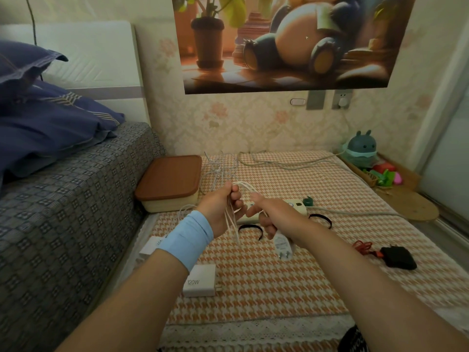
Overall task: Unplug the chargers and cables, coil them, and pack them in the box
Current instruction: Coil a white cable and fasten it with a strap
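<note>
Currently grasps looped white cable (245,185) in left hand (220,209), clutches white charger (283,246) in right hand (272,214); leaves lidded box (165,203), centre-left, seemingly unfilled.

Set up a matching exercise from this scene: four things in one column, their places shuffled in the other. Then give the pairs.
Things
1. white cable
2. small white charger
3. black charger
4. box

Places
A. on the mat, beside the red cable
B. looped in the left hand
C. against the bed, lid on
D. hanging from the right hand

Pairs: 1-B, 2-D, 3-A, 4-C
</note>
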Motion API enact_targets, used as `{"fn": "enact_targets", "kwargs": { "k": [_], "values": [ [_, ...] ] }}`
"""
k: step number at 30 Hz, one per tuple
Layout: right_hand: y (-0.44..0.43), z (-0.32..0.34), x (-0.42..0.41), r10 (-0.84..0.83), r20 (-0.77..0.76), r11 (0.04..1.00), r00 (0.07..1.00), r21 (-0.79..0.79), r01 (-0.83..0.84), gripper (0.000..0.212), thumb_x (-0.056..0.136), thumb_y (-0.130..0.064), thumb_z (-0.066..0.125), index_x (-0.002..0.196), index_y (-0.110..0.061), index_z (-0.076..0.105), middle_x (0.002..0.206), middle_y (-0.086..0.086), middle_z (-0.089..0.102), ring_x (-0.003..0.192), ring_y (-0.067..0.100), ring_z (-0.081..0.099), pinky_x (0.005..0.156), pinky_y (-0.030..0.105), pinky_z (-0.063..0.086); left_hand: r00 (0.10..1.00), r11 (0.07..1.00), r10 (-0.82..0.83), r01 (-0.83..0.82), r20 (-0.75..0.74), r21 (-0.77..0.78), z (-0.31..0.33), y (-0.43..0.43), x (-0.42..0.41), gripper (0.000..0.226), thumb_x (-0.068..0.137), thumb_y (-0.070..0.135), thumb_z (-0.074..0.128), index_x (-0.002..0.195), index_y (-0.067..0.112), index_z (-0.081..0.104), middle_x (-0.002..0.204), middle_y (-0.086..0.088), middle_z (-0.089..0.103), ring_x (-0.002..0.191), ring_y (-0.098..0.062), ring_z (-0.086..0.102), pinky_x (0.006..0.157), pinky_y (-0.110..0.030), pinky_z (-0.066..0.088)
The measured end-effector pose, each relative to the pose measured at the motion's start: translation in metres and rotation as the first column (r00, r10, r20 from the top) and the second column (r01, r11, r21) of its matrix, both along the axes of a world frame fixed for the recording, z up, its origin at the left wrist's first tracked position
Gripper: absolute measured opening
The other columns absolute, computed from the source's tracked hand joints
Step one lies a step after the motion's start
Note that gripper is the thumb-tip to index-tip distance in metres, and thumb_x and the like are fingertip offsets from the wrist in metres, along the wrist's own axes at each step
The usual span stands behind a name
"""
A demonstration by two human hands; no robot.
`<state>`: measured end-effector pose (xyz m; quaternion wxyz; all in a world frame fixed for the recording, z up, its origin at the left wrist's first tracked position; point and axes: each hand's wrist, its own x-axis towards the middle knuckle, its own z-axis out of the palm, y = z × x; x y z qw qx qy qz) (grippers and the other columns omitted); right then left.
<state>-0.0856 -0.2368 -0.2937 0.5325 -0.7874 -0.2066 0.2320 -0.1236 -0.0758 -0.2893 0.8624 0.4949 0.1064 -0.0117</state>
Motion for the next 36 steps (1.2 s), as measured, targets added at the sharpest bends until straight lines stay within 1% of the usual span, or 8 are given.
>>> {"fn": "enact_targets", "kwargs": {
  "k": [4,8,12,15,18,24,28,36],
  "values": [
    [0.001,-0.001,-0.005,0.018,0.124,1.000,0.992,-0.024,-0.015,0.056,0.085,-0.068,0.063,0.073,-0.014,0.063,0.051,-0.009,0.047,0.046,0.006,0.047,0.059,0.029,0.038,0.998,0.997,-0.066,0.066,0.015,-0.025,-0.001,-0.008,0.000,0.040,0.104,0.041,0.035,0.077,0.019,0.056,0.084,0.005,0.063,0.090,-0.016,0.058,0.094,-0.039,0.048],
    [0.000,-0.005,-0.006,0.046,0.146,0.999,0.988,-0.011,-0.045,0.037,0.072,-0.055,0.084,0.094,-0.026,0.078,0.091,-0.004,0.078,0.089,0.013,0.073,0.087,0.038,0.057,0.985,0.981,-0.165,0.169,0.050,-0.096,0.002,-0.014,-0.006,0.044,0.104,0.039,0.035,0.093,0.014,0.069,0.113,-0.003,0.067,0.110,-0.025,0.060,0.103,-0.042,0.045],
    [0.003,-0.008,-0.007,0.068,0.152,0.997,0.986,-0.039,-0.063,0.031,0.071,-0.045,0.085,0.083,-0.018,0.077,0.082,0.004,0.076,0.075,0.017,0.069,0.072,0.041,0.055,0.961,0.963,-0.269,0.266,0.059,0.052,0.007,-0.011,-0.010,0.048,0.106,0.039,0.026,0.116,0.011,0.064,0.127,0.002,0.066,0.111,-0.016,0.064,0.099,-0.038,0.047],
    [0.004,-0.006,-0.006,0.105,0.146,0.992,0.984,-0.085,-0.093,0.039,0.085,-0.035,0.075,0.062,-0.012,0.053,0.060,0.005,0.045,0.059,0.016,0.043,0.062,0.034,0.035,0.967,0.964,-0.237,0.223,0.092,0.143,0.014,-0.003,-0.011,0.038,0.108,0.029,0.026,0.097,0.008,0.056,0.131,-0.009,0.063,0.123,-0.019,0.058,0.107,-0.042,0.042],
    [0.006,0.001,-0.010,0.183,0.169,0.981,0.969,-0.098,-0.168,0.034,0.093,-0.038,0.068,0.083,-0.007,0.060,0.075,0.001,0.053,0.071,0.015,0.051,0.067,0.031,0.040,0.967,0.971,-0.222,0.207,0.125,0.118,0.021,0.001,-0.015,0.043,0.107,0.026,0.025,0.083,0.011,0.057,0.129,-0.014,0.063,0.121,-0.021,0.060,0.094,-0.039,0.048],
    [0.009,0.002,-0.022,0.247,0.016,0.968,0.969,0.045,-0.247,0.016,0.101,-0.036,0.060,0.105,-0.022,0.069,0.094,-0.004,0.078,0.059,0.000,0.060,0.060,0.022,0.049,0.978,0.992,-0.129,0.128,0.164,0.021,0.018,-0.008,-0.014,0.045,0.108,0.026,0.020,0.128,-0.002,0.049,0.128,-0.009,0.065,0.124,-0.019,0.058,0.092,-0.040,0.051],
    [0.010,0.003,-0.015,0.245,-0.002,0.967,0.970,0.080,-0.244,0.024,0.101,-0.029,0.061,0.082,-0.015,0.065,0.067,0.000,0.067,0.054,0.012,0.046,0.056,0.024,0.040,0.980,0.993,-0.086,0.099,0.180,-0.064,0.027,-0.007,-0.015,0.040,0.108,0.023,0.022,0.117,-0.003,0.052,0.121,-0.012,0.068,0.116,-0.024,0.063,0.078,-0.039,0.058],
    [0.011,0.000,-0.013,0.324,-0.067,0.946,0.944,0.002,-0.325,0.029,0.102,-0.032,0.058,0.087,-0.008,0.066,0.073,0.008,0.071,0.073,0.019,0.070,0.071,0.026,0.052,0.995,0.943,-0.039,0.067,0.092,-0.327,0.023,-0.008,-0.012,0.039,0.105,0.027,0.027,0.070,0.016,0.041,0.071,-0.001,0.051,0.057,-0.015,0.045,0.070,-0.031,0.047]
  ]
}}
